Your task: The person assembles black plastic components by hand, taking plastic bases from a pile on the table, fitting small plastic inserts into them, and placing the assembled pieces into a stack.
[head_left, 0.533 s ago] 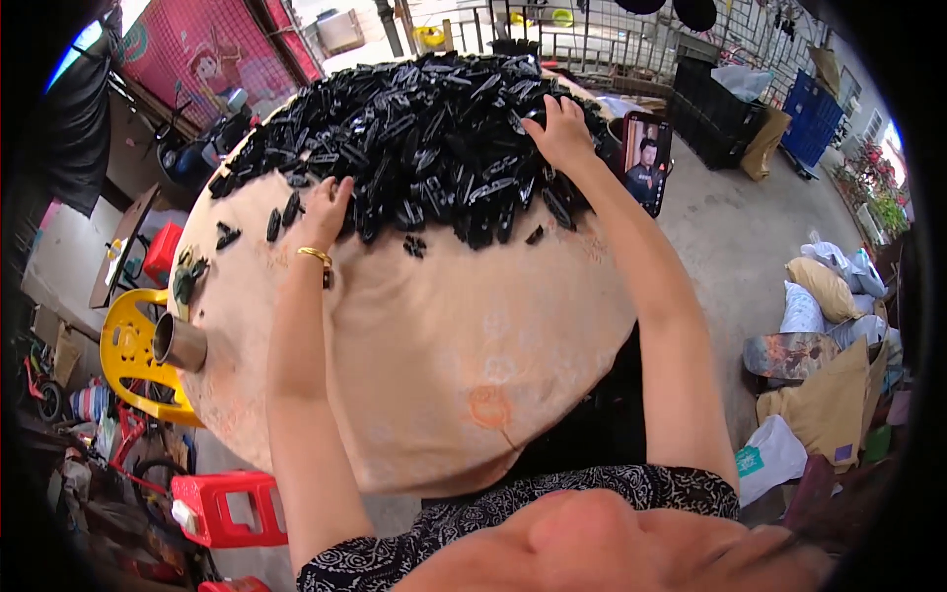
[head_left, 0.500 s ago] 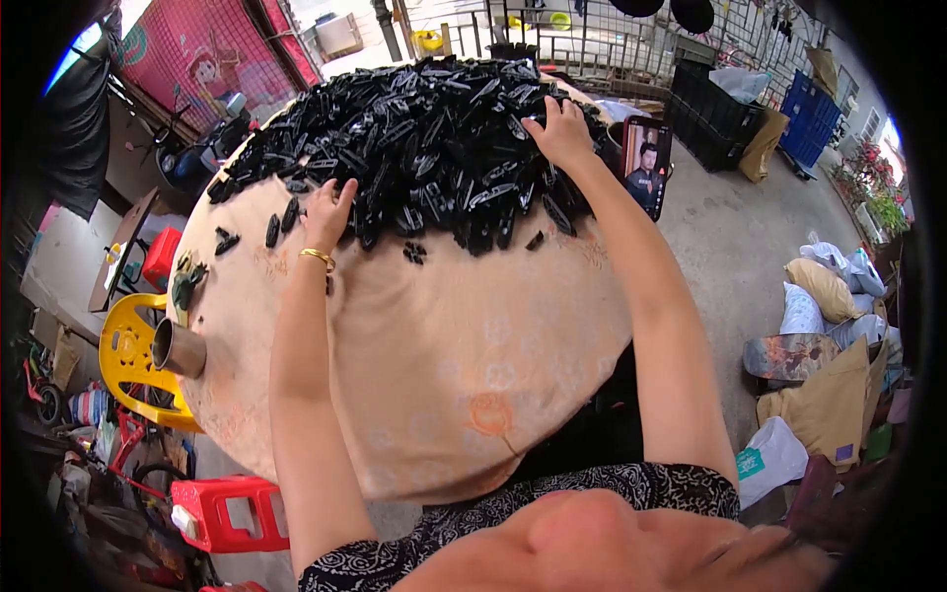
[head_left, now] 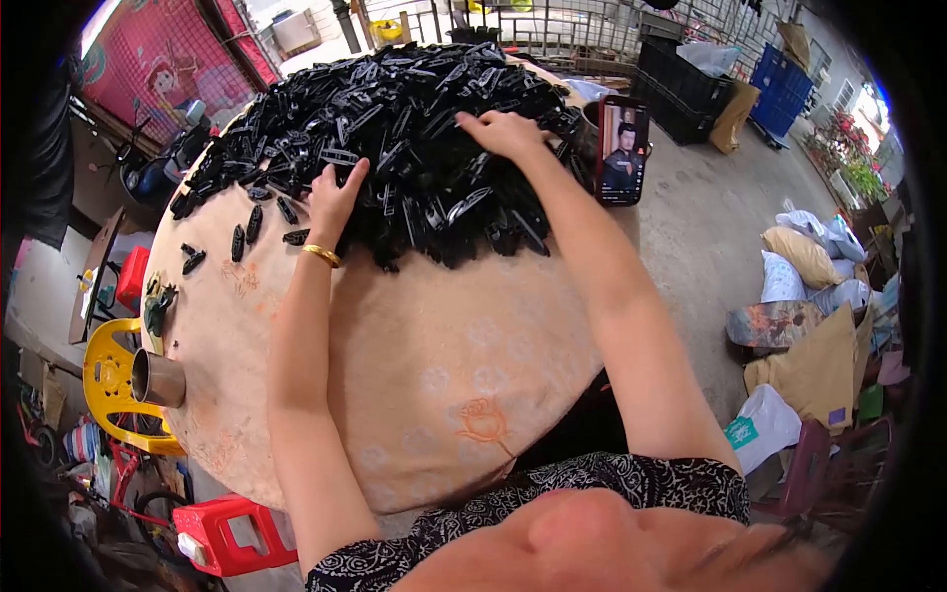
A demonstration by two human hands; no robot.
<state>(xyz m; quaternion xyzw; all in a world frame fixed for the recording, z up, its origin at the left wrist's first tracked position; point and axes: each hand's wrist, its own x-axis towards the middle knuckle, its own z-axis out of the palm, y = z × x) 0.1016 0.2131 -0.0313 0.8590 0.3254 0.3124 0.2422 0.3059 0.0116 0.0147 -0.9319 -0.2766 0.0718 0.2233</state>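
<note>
Now the right hand [head_left: 508, 134] reaches farther left over the heap of black plastic pieces [head_left: 395, 123], closer to the left hand [head_left: 333, 201] than half a second ago. The heap covers the far part of the cloth-covered table [head_left: 404, 335]; a few loose pieces [head_left: 254, 224] lie left of the left hand, at its near-left edge. The work thus seems to centre on the heap's middle. Both hands look unclenched, fingers extended; whether either grips a piece, I cannot tell.
</note>
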